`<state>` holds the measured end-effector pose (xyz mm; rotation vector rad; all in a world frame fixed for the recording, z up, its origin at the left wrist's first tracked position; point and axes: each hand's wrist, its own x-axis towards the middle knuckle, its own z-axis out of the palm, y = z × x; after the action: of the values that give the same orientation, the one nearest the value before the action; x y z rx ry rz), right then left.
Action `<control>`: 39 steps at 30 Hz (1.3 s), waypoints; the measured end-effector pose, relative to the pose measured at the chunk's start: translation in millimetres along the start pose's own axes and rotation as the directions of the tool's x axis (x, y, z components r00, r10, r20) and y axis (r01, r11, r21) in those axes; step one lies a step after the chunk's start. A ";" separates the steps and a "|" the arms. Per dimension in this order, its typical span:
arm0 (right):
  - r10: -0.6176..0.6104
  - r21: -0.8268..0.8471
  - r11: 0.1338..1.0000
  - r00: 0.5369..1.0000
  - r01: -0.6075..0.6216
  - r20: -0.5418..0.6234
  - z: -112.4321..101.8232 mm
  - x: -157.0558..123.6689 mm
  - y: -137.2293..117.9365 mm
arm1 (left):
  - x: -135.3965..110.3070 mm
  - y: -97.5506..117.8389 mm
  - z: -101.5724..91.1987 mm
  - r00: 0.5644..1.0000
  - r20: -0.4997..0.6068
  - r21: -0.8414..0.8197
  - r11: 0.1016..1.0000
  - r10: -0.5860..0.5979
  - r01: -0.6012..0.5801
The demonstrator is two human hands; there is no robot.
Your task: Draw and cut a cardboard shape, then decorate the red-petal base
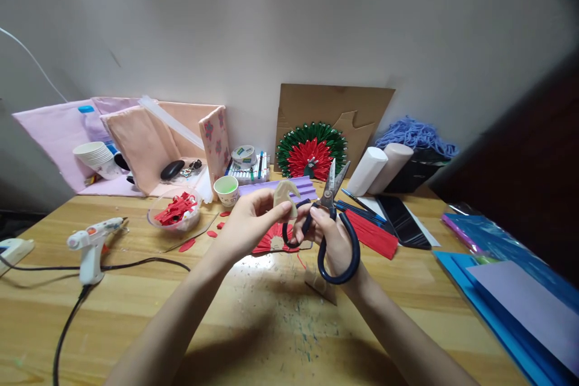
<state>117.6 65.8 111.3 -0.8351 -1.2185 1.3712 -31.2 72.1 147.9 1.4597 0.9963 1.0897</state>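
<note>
Beige hooked cutout (pixel 281 195), being held up in the left grip (pixel 252 217), being pinched by its lower part between thumb and fingers, rising above the thumb and curling over toward the right. Holding scissors (pixel 329 195) in the right grip (pixel 333 236), wrapping fingers round the dark handles, pointing the blades upward and parting them in a narrow V, to the right of the cutout and clear of it. Hanging both grips close together above the table (pixel 122 319), over a red pleated piece (pixel 275 240) lying partly hidden behind grips and scissors. Showing, left of the left grip, loose red bits (pixel 187 245), then a clear bowl (pixel 183 227) holding red scraps (pixel 176 208), and farther out a white glue gun (pixel 91 253). Showing, beyond the grips, a paper cup (pixel 226 196) to the left and an upright cardboard panel (pixel 332 104) behind a red and green fan-shaped piece (pixel 310 157). Showing, to the right of the right grip, a red strip (pixel 370 233) and a dark flat slab (pixel 401 222) lying on the table
</note>
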 end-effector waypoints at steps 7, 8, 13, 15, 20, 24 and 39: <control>-0.041 0.031 0.999 0.999 0.041 0.029 -8.1 6.6 -4.8 | -4.0 2.2 3.2 0.994 0.111 -0.034 0.999 -0.007 0.011; -0.047 0.030 0.999 0.998 0.046 0.033 -9.9 6.8 -4.2 | -4.3 1.0 3.8 0.989 0.145 -0.040 0.999 -0.008 0.014; -0.065 -0.092 0.993 0.997 0.070 0.051 -16.7 6.0 -0.9 | -4.2 -3.4 6.7 0.986 0.168 -0.073 0.997 -0.006 0.019; -0.052 -0.158 0.985 0.996 0.063 0.076 -16.6 5.1 -1.8 | -4.1 -2.8 7.3 0.994 0.107 -0.063 0.998 0.002 0.004; 0.156 -0.171 0.978 0.964 -0.120 0.215 -10.6 -3.3 -6.2 | -4.4 4.7 5.3 0.997 -0.072 0.000 1.000 0.013 -0.013; 0.238 -0.276 0.951 0.902 -0.140 0.361 -8.0 -18.6 -6.4 | -4.2 8.3 2.1 0.982 -0.190 -0.016 1.000 0.002 -0.005; 0.272 -0.365 0.924 0.869 -0.116 0.412 -7.8 -29.6 -8.8 | -1.9 7.6 -0.3 0.971 -0.234 -0.073 0.997 -0.051 0.035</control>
<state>132.8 37.8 113.8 -0.9151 -1.8093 1.6137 -31.7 69.3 155.2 1.2682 1.1389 1.2741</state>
